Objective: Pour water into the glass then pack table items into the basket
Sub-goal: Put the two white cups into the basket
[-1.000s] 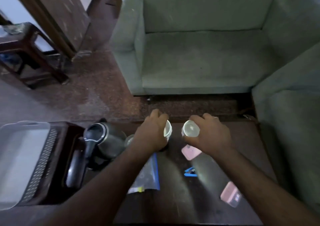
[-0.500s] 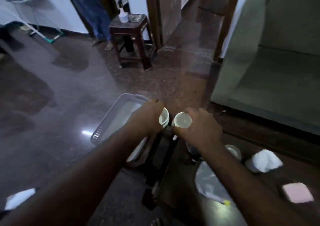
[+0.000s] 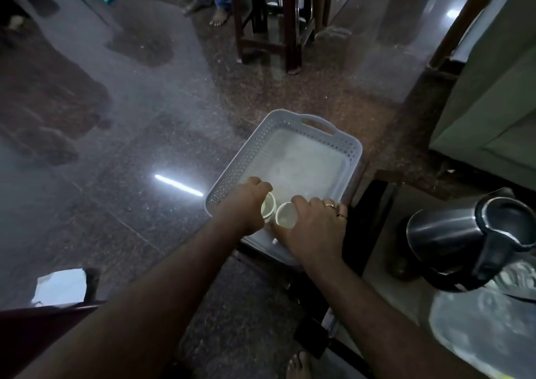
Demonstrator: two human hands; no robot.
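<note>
Cups, two small pale ones, sit in the near end of the grey perforated basket (image 3: 345, 146): the left hand (image 3: 246, 207) curls round the left cup (image 3: 268, 206), the right hand (image 3: 314, 228) round the right cup (image 3: 286, 218). They look light, stiff, probably smooth; holding the walls suits them. A steel kettle (image 3: 452, 233) stands to the right. No readable lettering shows in this dim light.

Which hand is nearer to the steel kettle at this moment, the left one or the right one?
Right. The right hand, gripping a small cup, is on the side toward the kettle; the left hand, holding another cup, lies farther away, beyond the right.
</note>
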